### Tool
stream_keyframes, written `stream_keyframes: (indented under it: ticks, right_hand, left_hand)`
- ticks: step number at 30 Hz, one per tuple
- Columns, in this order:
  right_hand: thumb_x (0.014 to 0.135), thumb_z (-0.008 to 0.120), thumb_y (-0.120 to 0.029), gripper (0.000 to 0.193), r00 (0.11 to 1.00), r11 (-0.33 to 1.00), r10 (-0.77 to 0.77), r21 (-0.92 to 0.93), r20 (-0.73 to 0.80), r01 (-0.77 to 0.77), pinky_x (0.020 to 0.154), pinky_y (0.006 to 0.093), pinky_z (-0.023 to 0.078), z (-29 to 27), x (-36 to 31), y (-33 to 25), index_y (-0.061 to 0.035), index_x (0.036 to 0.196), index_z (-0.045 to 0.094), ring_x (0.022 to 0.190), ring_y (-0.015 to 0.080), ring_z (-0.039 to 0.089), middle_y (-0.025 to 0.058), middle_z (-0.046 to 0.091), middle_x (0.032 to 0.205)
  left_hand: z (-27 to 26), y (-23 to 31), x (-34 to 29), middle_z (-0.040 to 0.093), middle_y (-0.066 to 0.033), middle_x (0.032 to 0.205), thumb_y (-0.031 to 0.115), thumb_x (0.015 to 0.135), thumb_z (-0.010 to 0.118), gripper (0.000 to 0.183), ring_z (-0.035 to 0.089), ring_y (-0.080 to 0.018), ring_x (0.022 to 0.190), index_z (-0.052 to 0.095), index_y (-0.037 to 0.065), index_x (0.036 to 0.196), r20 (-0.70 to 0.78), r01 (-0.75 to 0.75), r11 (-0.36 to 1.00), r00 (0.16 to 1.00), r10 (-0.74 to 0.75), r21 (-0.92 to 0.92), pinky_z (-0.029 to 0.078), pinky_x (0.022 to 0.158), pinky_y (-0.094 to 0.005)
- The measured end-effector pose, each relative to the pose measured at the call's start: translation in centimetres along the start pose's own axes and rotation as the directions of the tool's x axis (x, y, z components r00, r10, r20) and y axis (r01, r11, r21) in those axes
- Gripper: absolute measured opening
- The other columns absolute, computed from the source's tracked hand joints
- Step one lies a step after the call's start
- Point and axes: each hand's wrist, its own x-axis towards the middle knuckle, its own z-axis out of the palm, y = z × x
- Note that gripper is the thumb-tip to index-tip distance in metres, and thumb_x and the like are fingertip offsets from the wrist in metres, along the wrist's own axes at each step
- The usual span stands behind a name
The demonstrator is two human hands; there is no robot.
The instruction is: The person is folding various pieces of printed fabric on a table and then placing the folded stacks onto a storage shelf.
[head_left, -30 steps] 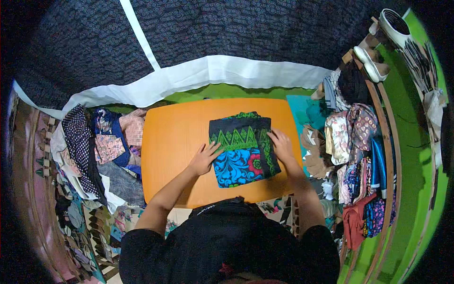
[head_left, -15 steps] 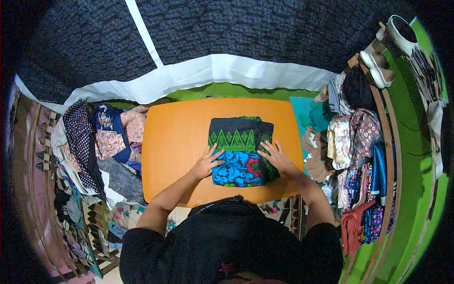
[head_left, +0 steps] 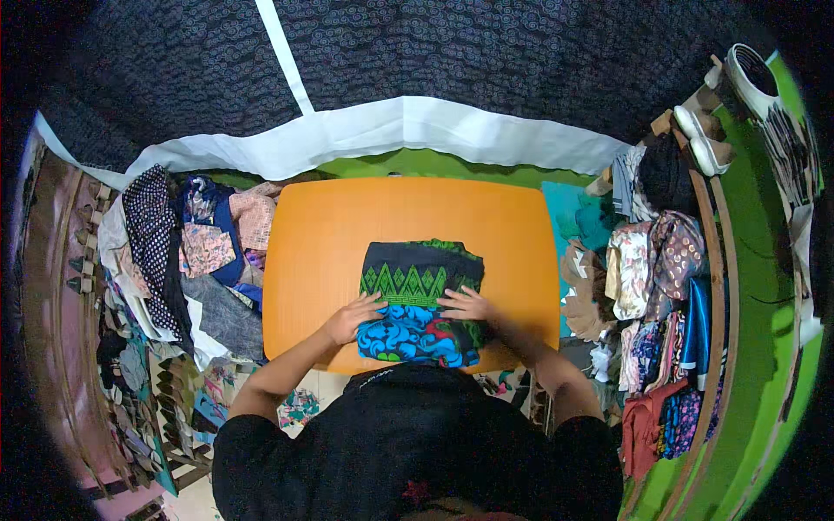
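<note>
A folded cloth (head_left: pixel 413 299), black with green diamonds above bright blue swirls, lay by the near edge of the orange tabletop (head_left: pixel 330 230). The hands were apart from each other, fingers extended loosely across the cloth: the left hand (head_left: pixel 354 319) nearer the tabletop's left side, the right hand (head_left: pixel 472 307) nearer its right. A dark polka-dot garment (head_left: pixel 148 243) hung left of the tabletop; brown fabric (head_left: pixel 586 304) lay just right of it, and a dark patterned curtain (head_left: pixel 434 52) hung beyond its far edge.
</note>
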Motion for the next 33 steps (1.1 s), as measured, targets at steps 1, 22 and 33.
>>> stream_keyframes:
  ticks: [1,22,33]
  right_hand:
    - [0.080,0.051,-0.017,0.050,0.990,0.987,-0.135,-0.090,-0.051,0.130,0.099,0.0466,0.029,1.6,-0.8,0.4,-0.0248,0.127,0.035,0.120,0.0239,0.035,0.0084,0.036,0.130]
    - [0.069,0.068,-0.034,0.057,0.021,-0.263,0.927,0.689,0.375,-0.676,0.080,0.0395,0.042,-7.0,8.2,-2.7,0.0015,0.108,0.046,0.092,0.0329,0.055,0.0197,0.057,0.099]
    - [0.070,0.054,-0.054,0.071,0.602,0.630,0.769,0.095,-0.216,-0.771,0.099,0.0559,0.013,-9.5,14.1,-0.6,-0.0032,0.119,0.043,0.123,0.0289,0.027,0.0139,0.036,0.128]
  left_hand:
    - [0.4,-0.3,0.1,0.053,-0.0125,0.113,0.020,0.076,0.058,0.024,0.044,-0.0337,0.113,0.056,0.008,0.097,-0.013,0.111,0.988,0.994,-0.113,-0.105,0.032,0.095,-0.0474]
    - [2.0,3.5,6.7,0.043,-0.0226,0.113,0.033,0.077,0.058,0.057,0.042,-0.0325,0.107,0.036,0.006,0.122,-0.686,0.718,0.681,0.422,-0.593,-0.147,0.033,0.088,-0.0427]
    - [0.8,-1.8,9.8,0.054,-0.0127,0.095,0.039,0.082,0.048,0.033,0.049,-0.0294,0.093,0.061,0.010,0.087,-0.576,0.810,0.575,0.527,-0.625,0.117,0.036,0.080,-0.0440]
